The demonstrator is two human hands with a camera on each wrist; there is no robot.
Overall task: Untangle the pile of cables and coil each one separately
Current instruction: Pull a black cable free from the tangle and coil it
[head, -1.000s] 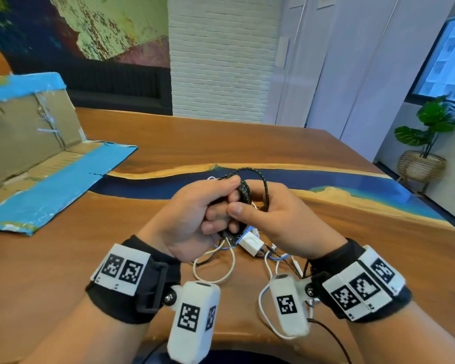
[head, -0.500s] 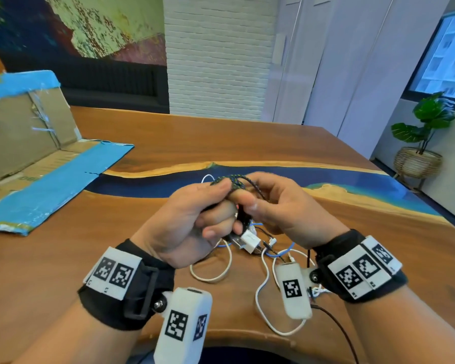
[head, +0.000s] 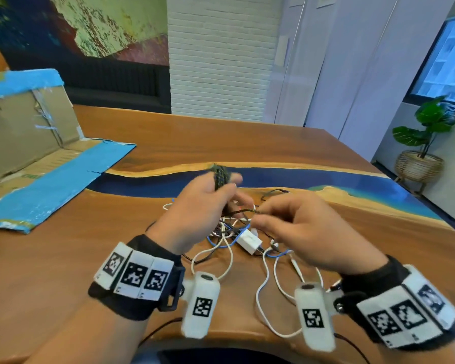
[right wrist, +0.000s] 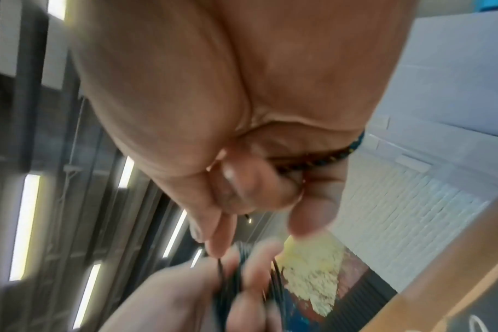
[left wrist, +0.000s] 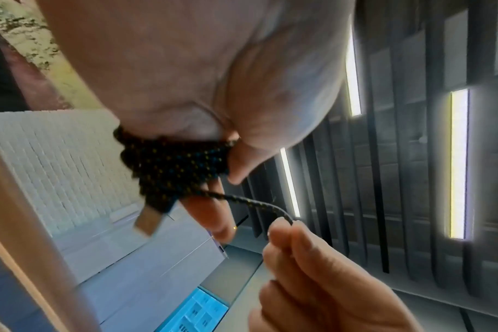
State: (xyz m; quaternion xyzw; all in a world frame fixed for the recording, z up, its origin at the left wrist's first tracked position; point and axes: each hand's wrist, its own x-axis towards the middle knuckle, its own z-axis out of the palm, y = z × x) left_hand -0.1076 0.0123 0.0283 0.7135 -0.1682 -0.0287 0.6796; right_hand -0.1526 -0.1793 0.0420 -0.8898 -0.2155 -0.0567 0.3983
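From the head view, the left hand (head: 195, 214) is raised over the wooden counter (head: 63, 258) with its grip wrapped round a coil of dark braided cable (head: 221, 176); the loops stick up above the knuckles. A single strand of that cable runs across to the right hand (head: 300, 232), whose thumb and forefinger are pressed together on it. Under both hands lies the cable pile (head: 229, 229): white, blue and thin black leads crossing one another, with a white charger block (head: 248, 241) in the middle of it. Long white loops trail from the pile towards the near edge of the counter. A flattened cardboard box (head: 37, 164) with blue tape lies well apart on the left, and a potted plant (head: 426, 132) stands on the floor at the far right.

In the left wrist view, the braided cable (left wrist: 179, 166) sits in several turns against the left palm (left wrist: 199, 78), the thumb clamping them. A USB plug (left wrist: 147, 221) sticks out below the turns. The free strand curves away to the fingertips (left wrist: 282, 235) of the right hand, which pinch it.

The right wrist view is blurred. The right hand (right wrist: 242, 101) has its fingers curled, and a stretch of braided cable (right wrist: 336, 155) passes behind them. The left hand (right wrist: 199, 292) shows below, holding dark loops.
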